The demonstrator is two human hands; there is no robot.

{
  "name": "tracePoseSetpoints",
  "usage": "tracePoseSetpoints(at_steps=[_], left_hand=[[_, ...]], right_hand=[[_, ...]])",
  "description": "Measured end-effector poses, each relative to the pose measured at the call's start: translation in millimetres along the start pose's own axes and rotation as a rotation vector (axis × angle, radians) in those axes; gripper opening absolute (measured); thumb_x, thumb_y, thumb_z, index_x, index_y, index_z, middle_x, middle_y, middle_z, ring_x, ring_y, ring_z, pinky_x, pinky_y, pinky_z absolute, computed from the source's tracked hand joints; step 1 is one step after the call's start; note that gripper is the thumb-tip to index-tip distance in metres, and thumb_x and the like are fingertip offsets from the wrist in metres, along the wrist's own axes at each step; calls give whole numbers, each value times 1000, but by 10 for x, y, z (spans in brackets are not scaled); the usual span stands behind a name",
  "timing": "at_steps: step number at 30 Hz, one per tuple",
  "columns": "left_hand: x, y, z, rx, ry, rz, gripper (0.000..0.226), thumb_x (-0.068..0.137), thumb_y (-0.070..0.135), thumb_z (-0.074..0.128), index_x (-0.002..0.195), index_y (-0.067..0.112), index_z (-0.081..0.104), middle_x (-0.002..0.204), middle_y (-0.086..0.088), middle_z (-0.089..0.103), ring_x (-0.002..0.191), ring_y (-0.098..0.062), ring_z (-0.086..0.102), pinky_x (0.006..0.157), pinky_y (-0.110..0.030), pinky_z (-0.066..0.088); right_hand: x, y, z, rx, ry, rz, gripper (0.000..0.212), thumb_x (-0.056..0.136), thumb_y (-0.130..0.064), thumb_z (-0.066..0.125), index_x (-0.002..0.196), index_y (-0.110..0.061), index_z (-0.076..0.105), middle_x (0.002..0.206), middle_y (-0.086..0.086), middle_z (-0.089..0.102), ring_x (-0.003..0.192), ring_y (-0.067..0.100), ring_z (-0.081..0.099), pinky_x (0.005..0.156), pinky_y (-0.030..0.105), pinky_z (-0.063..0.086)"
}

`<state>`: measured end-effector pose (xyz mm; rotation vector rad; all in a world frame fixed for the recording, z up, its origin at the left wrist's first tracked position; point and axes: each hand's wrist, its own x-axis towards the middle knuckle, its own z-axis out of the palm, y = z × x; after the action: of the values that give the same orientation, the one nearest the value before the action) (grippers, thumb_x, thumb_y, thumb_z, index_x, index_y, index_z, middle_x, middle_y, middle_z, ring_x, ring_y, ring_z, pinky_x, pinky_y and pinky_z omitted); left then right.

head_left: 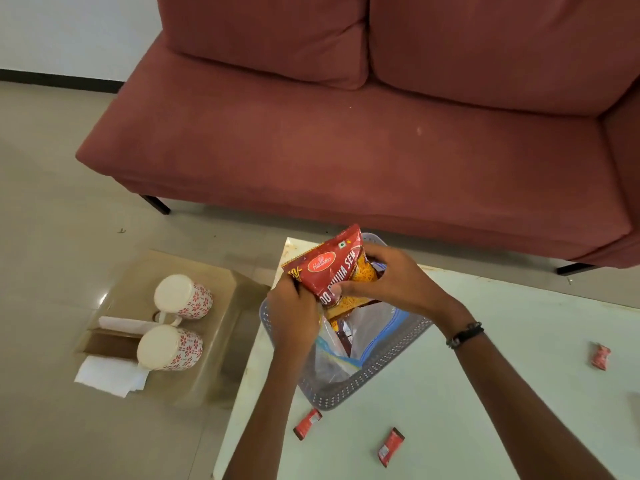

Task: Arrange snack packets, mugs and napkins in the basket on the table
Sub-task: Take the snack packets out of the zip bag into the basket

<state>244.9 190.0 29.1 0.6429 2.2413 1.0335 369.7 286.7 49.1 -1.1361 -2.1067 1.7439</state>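
The only readable print sits on the red snack packet (pixel 332 271) near the middle of the frame. A red oval logo on its upper part reads "Haldiram's" in white script. Below it, large white capitals run slantwise: "SEV" is clear at the right end, the letters before it partly covered by fingers, roughly "…JIA". The three small red wrappers lower right carry print too small to read, and the mugs at left show only a flower pattern
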Motion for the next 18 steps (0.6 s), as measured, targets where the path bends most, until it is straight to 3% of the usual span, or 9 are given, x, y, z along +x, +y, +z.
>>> tracePoseSetpoints(at_steps=[3,5,9,12,15,18], left_hand=[[-38,-63,-34,45,23,14,28,99,24,37,97,6,58,87,-7,65,73,-16,59,60,-22,43],[-51,-161,-61,32,78,3,32,99,24,35,92,3,57,82,-11,63,72,-24,60,54,-26,38],[16,-384,-37,17,153,1,35,99,28,37,95,1,60,85,-21,67,79,-38,62,69,-43,52],[28,-424,-14,34,162,31,36,98,28,36,95,3,61,85,-20,68,79,-38,63,72,-45,52],[9,-432,9,38,153,57,33,98,24,36,95,3,61,83,-17,67,76,-33,61,64,-33,45],[-15,-461,30,17,130,84,33,98,27,35,94,6,61,81,-16,66,74,-31,61,64,-32,44]], right_hand=[[-16,121,50,164,72,-23,34,73,-21,79,104,-21,65,98,-10,72,88,5,69,75,20,57],[-29,247,40,347,249,-25,31,72,-17,79,101,-18,68,96,-4,74,88,10,70,78,27,57],[106,659,-90,534,684,34,36,73,-23,80,106,-16,66,103,3,73,90,17,70,79,32,57],[291,1054,-56,494,889,155,45,72,-29,81,111,-16,63,106,2,71,89,14,68,72,22,54],[485,1432,108,483,927,306,51,72,-27,80,116,-12,58,108,4,69,85,13,65,60,12,50],[695,1719,303,463,907,340,51,73,-23,80,116,-12,56,108,5,68,89,17,65,74,23,55]])
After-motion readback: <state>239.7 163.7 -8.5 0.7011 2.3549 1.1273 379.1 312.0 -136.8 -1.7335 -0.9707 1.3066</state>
